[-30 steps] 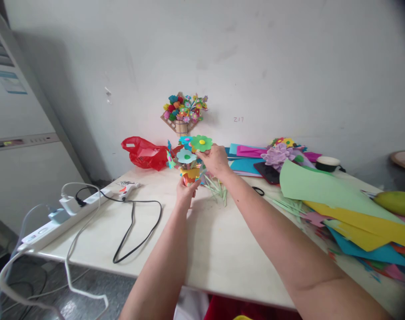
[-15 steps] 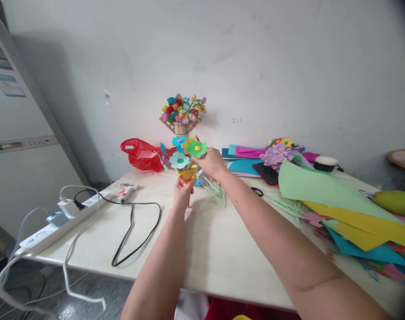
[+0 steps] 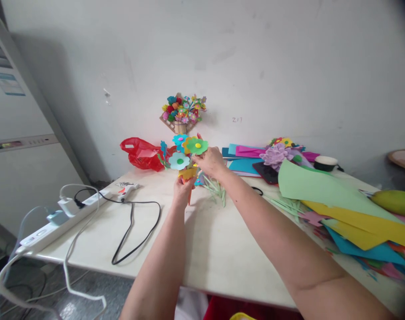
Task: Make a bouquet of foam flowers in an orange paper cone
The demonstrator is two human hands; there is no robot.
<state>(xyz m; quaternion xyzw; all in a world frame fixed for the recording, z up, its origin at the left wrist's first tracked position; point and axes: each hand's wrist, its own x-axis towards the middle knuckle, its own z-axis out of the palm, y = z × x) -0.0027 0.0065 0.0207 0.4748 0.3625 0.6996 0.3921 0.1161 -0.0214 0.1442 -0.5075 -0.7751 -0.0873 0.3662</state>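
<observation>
The bunch of craft flowers [image 3: 179, 161] sits mid-view over the table [image 3: 219, 249]; at its six o'clock the left hand [image 3: 183, 191] is clamped round the yellow-and-orange base [image 3: 188, 173]; at three o'clock the right hand [image 3: 211, 161] pinches just beneath the green flower [image 3: 202, 147]; the red bag [image 3: 140, 153] lies at nine o'clock, the glue gun [image 3: 127, 190] at eight, pale green strips [image 3: 216, 191] between four and five.

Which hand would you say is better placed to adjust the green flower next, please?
Probably the right hand: its fingers are close by the green flower, while the left hand is occupied holding the orange-and-yellow base.
</observation>
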